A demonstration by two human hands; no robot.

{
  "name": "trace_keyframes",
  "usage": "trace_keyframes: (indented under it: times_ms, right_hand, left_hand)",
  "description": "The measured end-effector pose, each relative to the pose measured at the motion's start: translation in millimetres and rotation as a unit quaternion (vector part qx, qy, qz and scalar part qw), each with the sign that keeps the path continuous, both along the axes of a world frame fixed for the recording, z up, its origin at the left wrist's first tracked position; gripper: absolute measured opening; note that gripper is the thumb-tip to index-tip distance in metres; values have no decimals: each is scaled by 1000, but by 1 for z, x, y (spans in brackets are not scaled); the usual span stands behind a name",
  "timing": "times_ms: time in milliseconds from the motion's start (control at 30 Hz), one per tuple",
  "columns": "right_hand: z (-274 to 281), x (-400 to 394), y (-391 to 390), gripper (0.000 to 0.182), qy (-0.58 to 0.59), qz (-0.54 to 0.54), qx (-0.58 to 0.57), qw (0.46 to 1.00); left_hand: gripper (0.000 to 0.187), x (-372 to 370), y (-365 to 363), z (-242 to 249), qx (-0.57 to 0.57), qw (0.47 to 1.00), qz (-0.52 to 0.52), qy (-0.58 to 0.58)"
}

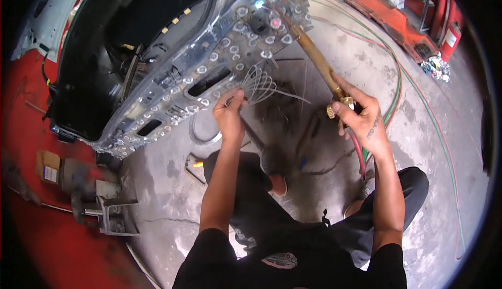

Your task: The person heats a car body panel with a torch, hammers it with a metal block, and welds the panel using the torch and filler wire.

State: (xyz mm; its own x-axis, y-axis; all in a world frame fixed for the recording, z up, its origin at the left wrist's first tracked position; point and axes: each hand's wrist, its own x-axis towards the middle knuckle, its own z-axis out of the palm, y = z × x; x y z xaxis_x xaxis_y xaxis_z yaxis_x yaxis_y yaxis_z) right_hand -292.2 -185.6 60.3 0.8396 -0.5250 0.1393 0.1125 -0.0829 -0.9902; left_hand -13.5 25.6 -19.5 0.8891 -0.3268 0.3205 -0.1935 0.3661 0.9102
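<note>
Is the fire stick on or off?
On. A bright bluish-white flame glows at the tip of the torch, held by the right hand, against the metal panel.

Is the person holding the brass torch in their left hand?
No, the right hand grips the brass torch, while the left hand holds a bundle of thin wire rods.

An auto body workshop, stripped car door shell (172, 64) propped on a stained, cracked concrete floor (429, 148), gas hoses (418, 95) snaking over it right of the door, red gas cylinder (452, 35) beyond, red car bodywork (31, 132) to the door's left
</note>
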Motion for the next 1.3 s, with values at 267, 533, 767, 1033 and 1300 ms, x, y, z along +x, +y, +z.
trace_keyframes:
  times_ms: [267, 533, 767, 1033, 1300]
  right_hand:
    - [4, -7, -3, 60, 2, -11, -17, 1000]
    - [7, -9, -5, 61, -9, -11, -14, 1000]
    - [-2, -1, -2, 60, -3, 3, -11, 1000]
    - [-1, 7, 1, 62, -11, -6, 5, 1000]
    - [0, 6, -1, 59, -5, 4, -11, 1000]
  left_hand:
    - [39, -8, -2, 10, -67, 988, -56, 126]
    - [40, -1, 1, 6, -7, 965, -166, 201]
    - [46, -16, -7, 13, -60, 976, -136, 159]
    - [49, -33, -1, 6, -113, 947, -178, 243]
    - [27, -36, -1, -1, -123, 946, -269, 134]
